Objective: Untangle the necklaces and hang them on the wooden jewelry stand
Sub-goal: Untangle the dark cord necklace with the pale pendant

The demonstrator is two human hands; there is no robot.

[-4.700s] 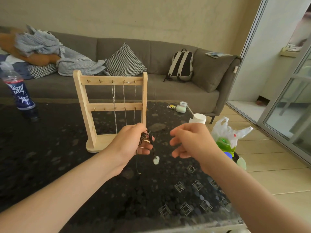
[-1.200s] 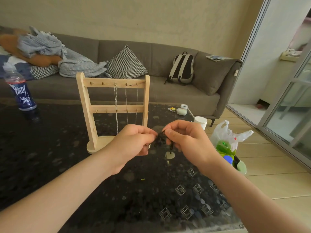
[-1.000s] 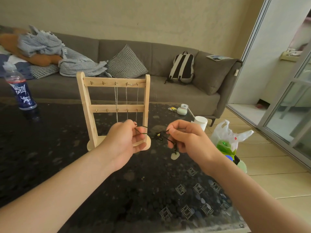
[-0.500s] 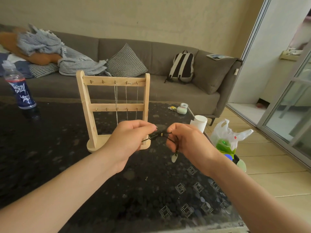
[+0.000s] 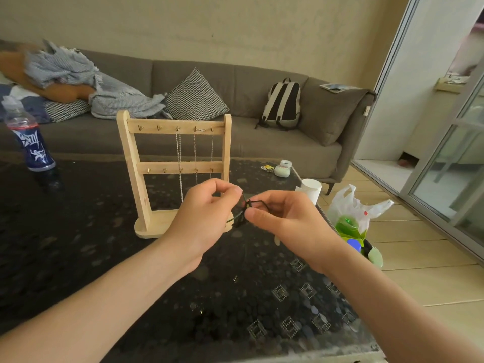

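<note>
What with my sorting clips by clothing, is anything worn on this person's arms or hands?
Nothing shows. The left forearm and right forearm are bare all the way to the frame's edge, with no sleeves in view. The left hand and right hand carry no gloves, and no watch, bracelet or ring shows on the visible parts.

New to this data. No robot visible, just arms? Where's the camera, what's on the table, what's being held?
No machine here: a person works bare-handed, and the single camera sits on their head, looking forward and down. The left hand and right hand both pinch a tangled black cord necklace above a dark table. On the table stand a wooden jewelry stand with thin chains already hanging from its top hooks, a bottle and a white cup. A sofa is behind.
</note>
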